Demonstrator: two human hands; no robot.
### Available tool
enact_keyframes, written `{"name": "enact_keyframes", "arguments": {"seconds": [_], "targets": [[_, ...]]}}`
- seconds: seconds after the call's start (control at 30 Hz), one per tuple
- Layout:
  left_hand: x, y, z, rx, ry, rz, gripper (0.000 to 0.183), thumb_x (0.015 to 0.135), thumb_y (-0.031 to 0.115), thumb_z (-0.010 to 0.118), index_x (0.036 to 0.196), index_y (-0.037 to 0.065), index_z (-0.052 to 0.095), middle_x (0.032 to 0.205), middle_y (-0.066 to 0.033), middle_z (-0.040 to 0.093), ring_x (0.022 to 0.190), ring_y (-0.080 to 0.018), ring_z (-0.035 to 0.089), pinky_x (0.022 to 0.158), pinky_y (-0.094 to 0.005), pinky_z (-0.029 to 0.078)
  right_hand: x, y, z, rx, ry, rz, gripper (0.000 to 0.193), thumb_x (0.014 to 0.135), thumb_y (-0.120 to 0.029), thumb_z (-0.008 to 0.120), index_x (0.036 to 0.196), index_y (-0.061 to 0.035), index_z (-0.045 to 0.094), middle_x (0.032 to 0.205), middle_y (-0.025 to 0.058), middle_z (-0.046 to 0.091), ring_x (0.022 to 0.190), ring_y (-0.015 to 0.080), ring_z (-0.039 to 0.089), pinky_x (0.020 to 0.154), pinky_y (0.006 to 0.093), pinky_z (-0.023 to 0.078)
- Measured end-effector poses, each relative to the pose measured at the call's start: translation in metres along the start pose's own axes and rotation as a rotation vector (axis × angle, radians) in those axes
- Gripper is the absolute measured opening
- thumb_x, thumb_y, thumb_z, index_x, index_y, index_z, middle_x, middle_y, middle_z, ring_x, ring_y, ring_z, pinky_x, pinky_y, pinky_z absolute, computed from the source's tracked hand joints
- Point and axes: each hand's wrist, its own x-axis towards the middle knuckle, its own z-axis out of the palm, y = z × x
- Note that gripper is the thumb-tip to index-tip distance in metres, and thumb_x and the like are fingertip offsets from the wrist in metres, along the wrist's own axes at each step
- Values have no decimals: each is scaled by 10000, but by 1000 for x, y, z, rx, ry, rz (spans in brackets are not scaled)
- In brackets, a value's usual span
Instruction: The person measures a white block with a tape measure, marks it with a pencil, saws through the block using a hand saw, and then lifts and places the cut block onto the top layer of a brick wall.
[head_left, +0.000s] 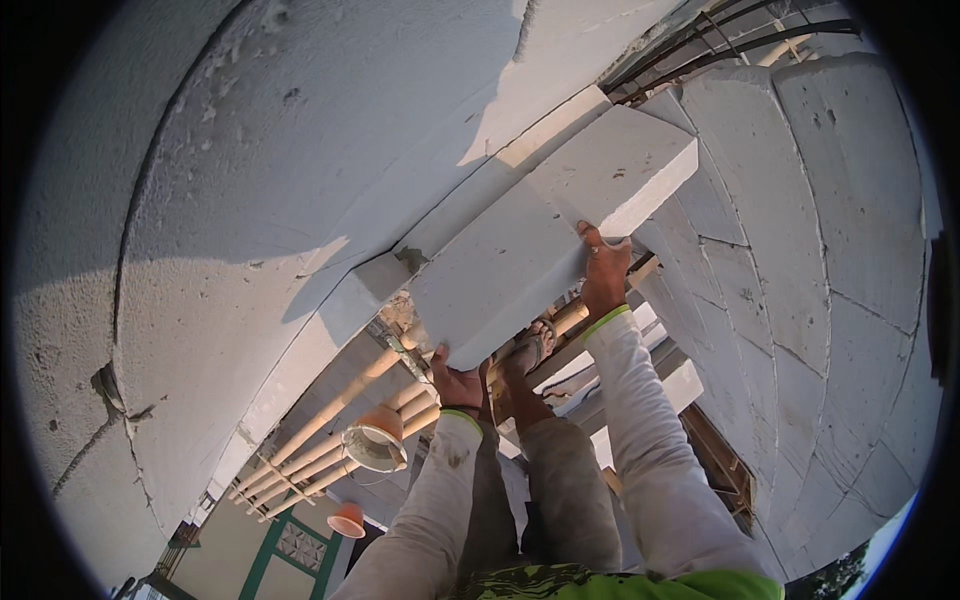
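Note:
A long, pale grey aerated concrete block (pixel 510 255) lies slantwise before me, alongside the wall's edge. My left hand (pixel 458 383) grips its near lower end, thumb against the face and the other fingers mostly hidden. Farther up to the right, my right hand (pixel 604 270) clasps the near long side, with its thumb on the face and its fingers beneath. Just beyond the block runs the top of a course of similar blocks (pixel 365 285); a gap with a dab of grey mortar (pixel 410 260) shows there. Whether the held block rests on that course I cannot tell.
Block walls rise at the left (pixel 230 180) and right (pixel 800 250). Below me are bamboo poles (pixel 340 400), an orange bucket (pixel 376 440) crusted with mortar, and a second orange bucket (pixel 347 520) lower down. My sandalled foot (pixel 535 345) stands by a pole. Dark steel bars (pixel 720 55) cross at upper right.

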Motion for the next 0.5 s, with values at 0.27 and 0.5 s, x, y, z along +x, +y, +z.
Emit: {"name": "enact_keyframes", "arguments": {"seconds": [0.27, 0.5], "targets": [[9, -5, 10, -66, 46, 4, 519, 905, 282, 629, 1343, 48, 478, 1305, -105, 585, 1210, -276, 571, 1011, -438, 496, 5, 6, 5, -32, 135, 16, 513, 768, -23, 756, 1203, 93, 510, 1141, 135, 620, 1002, 240, 614, 912, 352, 479], [28, 2, 10, -64, 42, 29, 450, 923, 265, 614, 1297, 37, 517, 1261, -85, 609, 1176, -250, 594, 991, -421, 512, 19, 19, 9, 8, 105, -17, 468, 749, -94, 774, 1149, 73, 598, 1095, 110, 633, 946, 230, 624, 841, 364, 515]]}}
